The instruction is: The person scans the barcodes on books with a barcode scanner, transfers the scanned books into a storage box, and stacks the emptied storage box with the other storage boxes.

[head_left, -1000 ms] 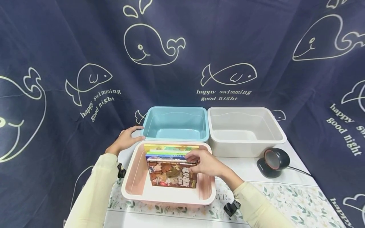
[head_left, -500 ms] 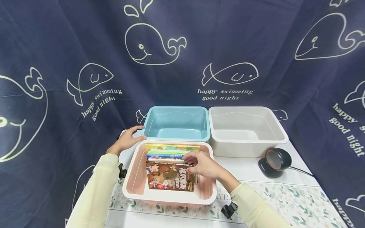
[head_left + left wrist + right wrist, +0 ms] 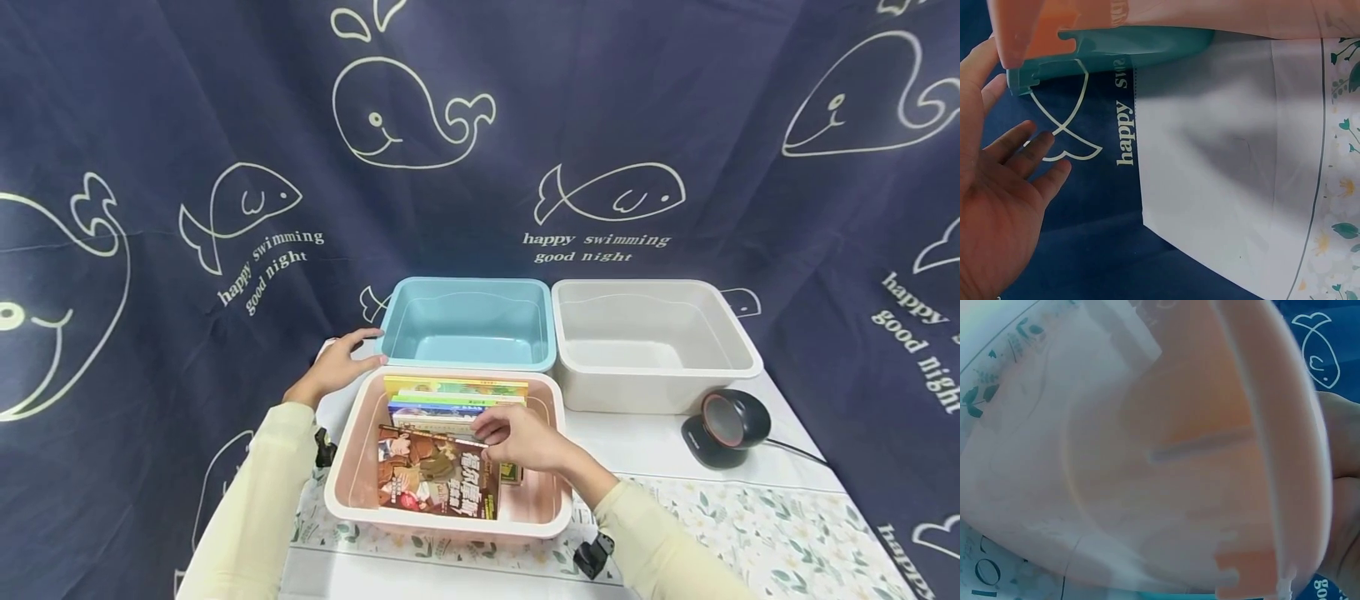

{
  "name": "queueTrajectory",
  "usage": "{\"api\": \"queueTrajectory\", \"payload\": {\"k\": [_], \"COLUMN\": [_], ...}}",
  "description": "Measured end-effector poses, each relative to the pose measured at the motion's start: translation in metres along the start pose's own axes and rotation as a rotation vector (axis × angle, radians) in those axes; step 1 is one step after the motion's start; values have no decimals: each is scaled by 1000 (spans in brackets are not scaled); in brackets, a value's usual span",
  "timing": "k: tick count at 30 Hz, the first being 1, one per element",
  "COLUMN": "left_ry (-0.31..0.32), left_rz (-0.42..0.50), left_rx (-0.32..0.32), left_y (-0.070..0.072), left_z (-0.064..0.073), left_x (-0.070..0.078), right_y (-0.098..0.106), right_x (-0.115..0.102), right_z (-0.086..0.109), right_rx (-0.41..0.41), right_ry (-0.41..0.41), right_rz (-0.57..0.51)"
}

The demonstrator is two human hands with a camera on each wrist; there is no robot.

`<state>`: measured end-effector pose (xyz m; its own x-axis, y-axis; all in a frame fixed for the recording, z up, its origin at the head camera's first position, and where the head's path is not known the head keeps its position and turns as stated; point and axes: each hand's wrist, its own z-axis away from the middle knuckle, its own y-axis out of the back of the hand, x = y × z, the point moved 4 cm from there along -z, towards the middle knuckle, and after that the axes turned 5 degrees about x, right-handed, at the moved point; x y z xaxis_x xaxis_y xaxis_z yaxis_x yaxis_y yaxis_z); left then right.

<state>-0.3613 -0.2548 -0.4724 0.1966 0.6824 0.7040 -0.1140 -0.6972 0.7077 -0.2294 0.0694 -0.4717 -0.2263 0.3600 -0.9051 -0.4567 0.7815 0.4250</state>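
A pink bin (image 3: 351,467) holds a row of upright books (image 3: 450,400) with yellow, green, blue and white edges. In front of them a brown comic-style book (image 3: 438,475) leans toward the bin's near side. My right hand (image 3: 517,437) pinches its upper right edge between thumb and fingers. In the right wrist view only part of the right hand (image 3: 1341,481) shows past the bin's rim. My left hand (image 3: 337,365) is at the left side of the blue bin (image 3: 474,367), fingers extended. The left wrist view shows the left hand's (image 3: 1007,200) palm and relaxed fingers near the bins' edges.
A white-grey bin (image 3: 652,372) stands to the right of the blue one. Before it is a black round device (image 3: 726,425) with a cable. A floral cloth (image 3: 750,517) covers part of the white table. A dark blue curtain (image 3: 450,217) with whale and fish drawings hangs behind.
The brown book has come away from the upright row and tilted toward me, shifting slightly left. My right hand moved left and nearer with it. The left hand stays at the blue bin.
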Motion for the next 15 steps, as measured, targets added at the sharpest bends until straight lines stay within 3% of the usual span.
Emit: {"api": "queueTrajectory", "payload": {"k": [15], "left_ry": [28], "left_rz": [40], "left_rx": [-24], "left_y": [-1], "left_z": [-1], "left_x": [-3], "right_y": [-8], "right_x": [12], "right_z": [0], "right_rx": [-61], "right_ry": [-171], "right_rz": [-207]}}
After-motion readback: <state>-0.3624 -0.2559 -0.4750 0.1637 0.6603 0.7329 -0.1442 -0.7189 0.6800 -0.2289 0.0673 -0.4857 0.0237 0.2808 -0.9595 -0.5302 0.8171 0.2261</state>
